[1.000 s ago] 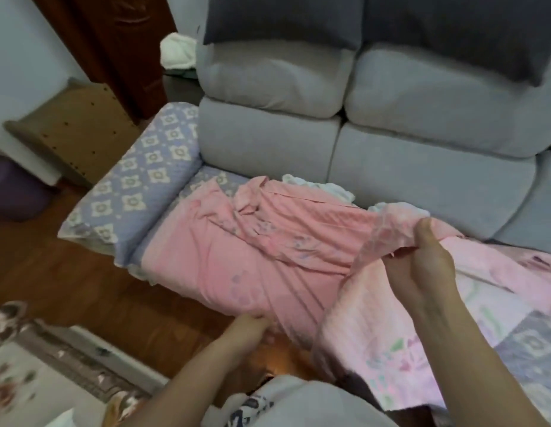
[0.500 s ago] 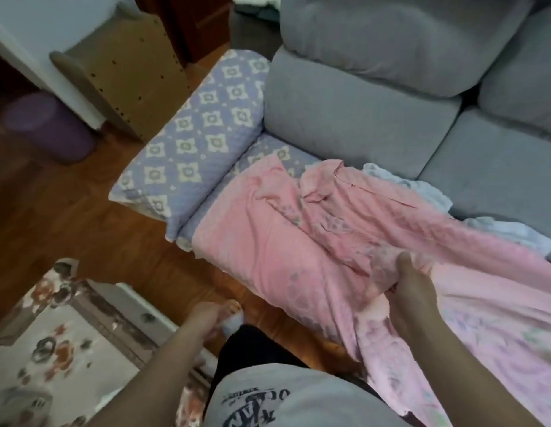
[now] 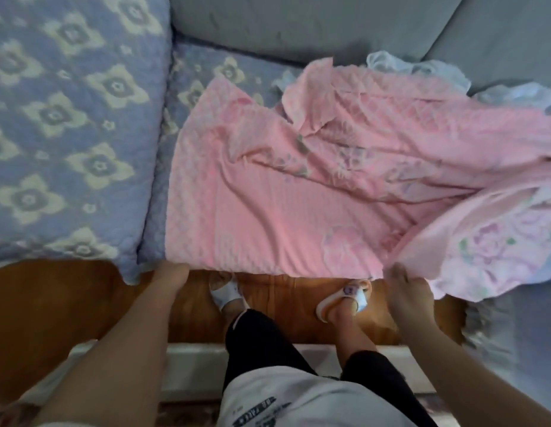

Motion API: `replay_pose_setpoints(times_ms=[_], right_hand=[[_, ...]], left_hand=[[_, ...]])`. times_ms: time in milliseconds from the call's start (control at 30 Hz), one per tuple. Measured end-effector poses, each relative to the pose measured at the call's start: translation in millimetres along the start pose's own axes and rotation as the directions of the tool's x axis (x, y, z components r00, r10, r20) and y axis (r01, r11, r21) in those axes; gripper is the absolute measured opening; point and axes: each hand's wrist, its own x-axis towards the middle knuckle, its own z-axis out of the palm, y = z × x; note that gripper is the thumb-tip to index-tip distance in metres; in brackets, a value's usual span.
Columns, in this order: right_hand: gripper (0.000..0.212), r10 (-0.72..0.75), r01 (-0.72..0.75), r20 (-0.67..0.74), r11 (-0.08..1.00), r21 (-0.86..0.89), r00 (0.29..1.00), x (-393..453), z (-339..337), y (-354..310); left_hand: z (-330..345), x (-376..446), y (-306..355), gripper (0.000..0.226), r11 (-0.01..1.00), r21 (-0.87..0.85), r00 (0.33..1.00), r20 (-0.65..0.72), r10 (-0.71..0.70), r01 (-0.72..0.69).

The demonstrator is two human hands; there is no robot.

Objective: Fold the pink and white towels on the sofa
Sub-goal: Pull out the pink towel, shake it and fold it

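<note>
1. Pink towel (image 3: 299, 192): large, quilted texture w/ faint floral print. Spread rumpled over sofa seat, near edge hanging over seat front. Creases run diag. across middle; far corner folded over on itself.

2. White towel (image 3: 422, 67): mostly hidden under pink towel's far side; crumpled bits show at back of seat, against grey backrest.

3. Left hand (image 3: 171, 272): at pink towel's near-left corner, at seat front edge. Fingers tucked under the cloth edge, out of sight; grip itself can't be told.

4. Right hand (image 3: 406, 288): at near edge of pink cloth, right of centre. Fingers curled round a bunched fold, holding it lifted slightly off seat front.

5. Sofa (image 3: 299, 23): grey upholstery, backrest cushions along top of view.

6. Quilted cover (image 3: 74, 118): lilac-blue w/ cream flower motifs; over armrest at left and under towels on seat.

7. Wood floor (image 3: 52, 303): brown, visible below seat front.

8. Sandals (image 3: 345, 297): pale, on both feet, toes just under seat edge, between the two hands.

9. Person's clothing: dark trousers (image 3: 262, 343), light printed shirt (image 3: 283, 399) at bottom centre.
</note>
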Motion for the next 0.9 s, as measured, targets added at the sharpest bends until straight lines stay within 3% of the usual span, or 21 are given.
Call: replay_pose_setpoints(times_ms=[133,200,300,433,567,733,833,900], right_hand=[[0.062,0.005,-0.004,-0.067,1.0,0.011,0.998,-2.6,-4.8,-10.2],[0.057,-0.001,0.001,-0.084,1.0,-0.009,0.996,-2.2,-9.4,-11.9],[0.058,0.006,-0.006,-0.002,0.999,-0.037,1.0,-5.9,-15.0,-9.5],[0.063,0.034,-0.026,0.089,0.996,-0.09,0.995,-13.9,-32.6,0.6],[0.041,-0.042,0.061,0.137,0.989,-0.133,0.99,-2.7,-53.9,2.5],[0.057,-0.155,0.201,0.223,0.959,-0.202,0.963,27.4,-14.6,0.2],[0.06,-0.135,0.174,0.196,0.965,-0.195,0.971,29.0,15.8,3.4],[0.056,-0.098,0.121,0.152,0.981,-0.15,0.983,31.9,25.6,7.8]], left_hand=[[-1.7,12.0,-9.2,0.072,1.0,-0.005,1.0,-0.008,0.021,-0.021],[-7.3,16.8,-8.9,0.063,0.998,0.039,0.996,0.077,0.054,-0.057],[-8.5,-6.2,-9.4,0.022,0.972,0.111,0.962,0.202,0.183,-0.209],[3.6,-71.4,-12.4,0.023,0.857,0.162,0.867,0.197,0.458,-0.489],[-0.8,-85.6,-4.2,0.024,0.935,-0.082,0.936,0.044,0.349,-0.345],[8.2,-17.3,2.8,0.051,0.993,-0.085,0.979,-0.191,0.067,-0.084],[20.6,6.8,1.2,0.076,0.981,-0.191,0.978,-0.21,-0.011,-0.03],[27.6,18.8,-8.2,0.08,0.944,-0.331,0.992,-0.118,-0.034,-0.007]])
